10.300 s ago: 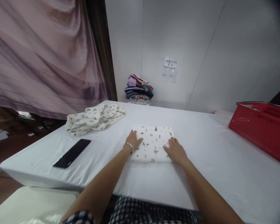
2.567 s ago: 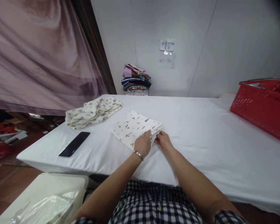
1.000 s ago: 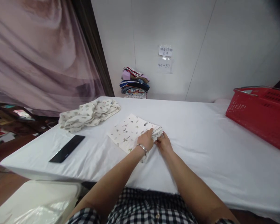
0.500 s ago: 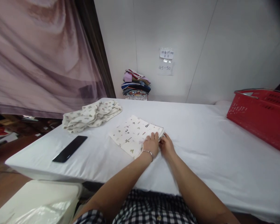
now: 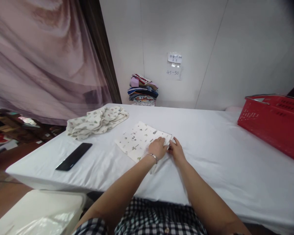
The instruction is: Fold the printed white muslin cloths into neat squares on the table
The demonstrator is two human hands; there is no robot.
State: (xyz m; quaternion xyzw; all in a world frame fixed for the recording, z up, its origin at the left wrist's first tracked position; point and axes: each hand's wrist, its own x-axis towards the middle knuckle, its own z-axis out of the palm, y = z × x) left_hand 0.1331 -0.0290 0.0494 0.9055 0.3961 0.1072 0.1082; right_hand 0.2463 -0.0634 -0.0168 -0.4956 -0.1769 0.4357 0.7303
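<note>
A folded white cloth with small printed figures (image 5: 137,140) lies turned at an angle on the white table (image 5: 210,147). My left hand (image 5: 158,148), a bracelet on its wrist, rests on the cloth's right corner with fingers curled over the edge. My right hand (image 5: 176,150) sits just beside it, fingertips pinching the same edge of the cloth. Both hands touch each other at the corner.
A crumpled printed cloth (image 5: 96,121) lies at the table's left, a black phone (image 5: 73,156) in front of it. A stack of folded clothes (image 5: 143,89) stands against the wall. A red basket (image 5: 274,122) sits at the right. A white bin (image 5: 36,212) is below left.
Both hands stay at the cloth's right corner, shifting slightly along its edge. Ten seconds ago the cloth lay square with my hands flat on it; it is now turned at an angle.
</note>
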